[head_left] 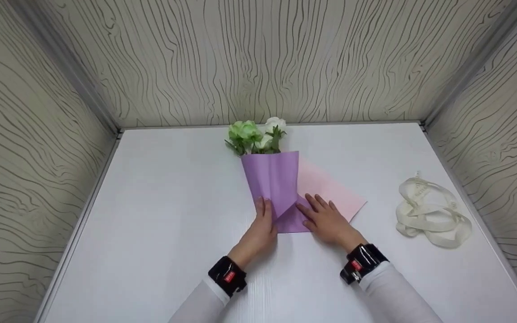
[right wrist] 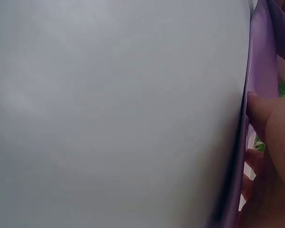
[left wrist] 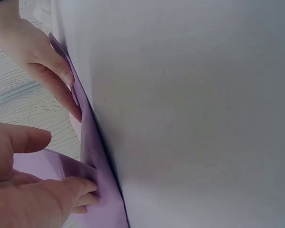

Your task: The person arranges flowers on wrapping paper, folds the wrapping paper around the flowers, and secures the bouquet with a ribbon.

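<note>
Green and white artificial flowers (head_left: 252,133) stick out of the top of a purple wrapping paper (head_left: 281,175), folded over their stems, which are hidden. Under it, a pale pink sheet (head_left: 326,186) shows on the right. My left hand (head_left: 258,231) rests its fingers on the lower left of the purple fold; in the left wrist view the thumb stands apart from the paper. On the lower right flap my right hand (head_left: 328,222) lies with fingers spread and extended, pressing the purple paper; the right wrist view has its thumb (right wrist: 261,111) at the paper's edge.
A loosely coiled cream ribbon (head_left: 433,215) lies on the right side of the white table (head_left: 164,202). Wood-grain patterned panels (head_left: 263,63) stand at the back and both sides. The flower heads reach the table's back edge.
</note>
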### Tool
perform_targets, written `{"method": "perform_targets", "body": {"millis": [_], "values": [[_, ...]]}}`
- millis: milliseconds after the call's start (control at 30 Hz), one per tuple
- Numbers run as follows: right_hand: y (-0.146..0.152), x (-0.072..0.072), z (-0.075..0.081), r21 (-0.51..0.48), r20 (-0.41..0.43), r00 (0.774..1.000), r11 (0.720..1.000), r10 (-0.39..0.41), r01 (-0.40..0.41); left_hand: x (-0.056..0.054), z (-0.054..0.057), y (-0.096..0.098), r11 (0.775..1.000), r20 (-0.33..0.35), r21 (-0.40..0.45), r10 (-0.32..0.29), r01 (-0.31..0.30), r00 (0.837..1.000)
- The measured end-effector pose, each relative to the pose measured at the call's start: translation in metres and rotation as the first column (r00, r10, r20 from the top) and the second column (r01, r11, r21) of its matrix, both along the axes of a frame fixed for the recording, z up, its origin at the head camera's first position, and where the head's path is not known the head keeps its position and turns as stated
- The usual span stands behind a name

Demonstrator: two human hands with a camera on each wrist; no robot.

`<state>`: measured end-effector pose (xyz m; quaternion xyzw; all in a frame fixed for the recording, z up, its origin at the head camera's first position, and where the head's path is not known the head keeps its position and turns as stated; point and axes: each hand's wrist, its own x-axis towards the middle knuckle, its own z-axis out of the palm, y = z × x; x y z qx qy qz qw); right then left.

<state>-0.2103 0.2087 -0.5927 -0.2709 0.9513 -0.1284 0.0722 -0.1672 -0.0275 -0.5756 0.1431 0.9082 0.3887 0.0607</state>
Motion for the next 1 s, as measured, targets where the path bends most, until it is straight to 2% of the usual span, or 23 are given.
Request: {"method": "perform_targets", "body": {"millis": [200,300,400,500,700,833,900,1000], "values": [[0.003,-0.001,-0.003,0.005,-0.015,1.000,1.000,-0.004,0.004,-0.005,-0.003,-0.006,0.998,-0.035,-0.042,-0.052,0.051,0.998],[0.003,0.000,-0.003,0.005,-0.005,0.999,0.999,-0.032,0.032,-0.008,-0.006,-0.010,0.994,-0.110,-0.100,-0.060,0.049,0.992],[0.003,0.002,-0.003,-0.013,0.001,0.997,0.997,-0.072,0.072,-0.011,-0.008,-0.013,0.986,-0.191,-0.167,-0.054,0.022,0.980],[0.003,0.002,-0.004,-0.035,0.003,0.994,0.994,-0.107,0.107,-0.013,-0.012,-0.014,0.969,-0.251,-0.248,-0.057,-0.007,0.966],[0.002,0.001,-0.004,-0.074,-0.018,0.991,0.989,-0.129,0.128,-0.016,-0.014,-0.012,0.916,-0.272,-0.400,-0.105,-0.013,0.956],[-0.002,0.001,-0.003,-0.043,-0.130,0.989,0.997,-0.075,0.070,-0.015,-0.012,-0.011,0.896,-0.264,-0.443,-0.115,-0.015,0.958],[-0.005,0.001,-0.002,-0.001,-0.183,0.983,1.000,-0.010,0.010,-0.015,-0.011,-0.010,0.888,-0.254,-0.460,-0.120,-0.010,0.960],[-0.010,0.002,0.001,0.064,-0.196,0.976,0.994,0.097,-0.086,-0.015,-0.009,-0.010,0.873,-0.244,-0.487,-0.144,0.007,0.959]]}}
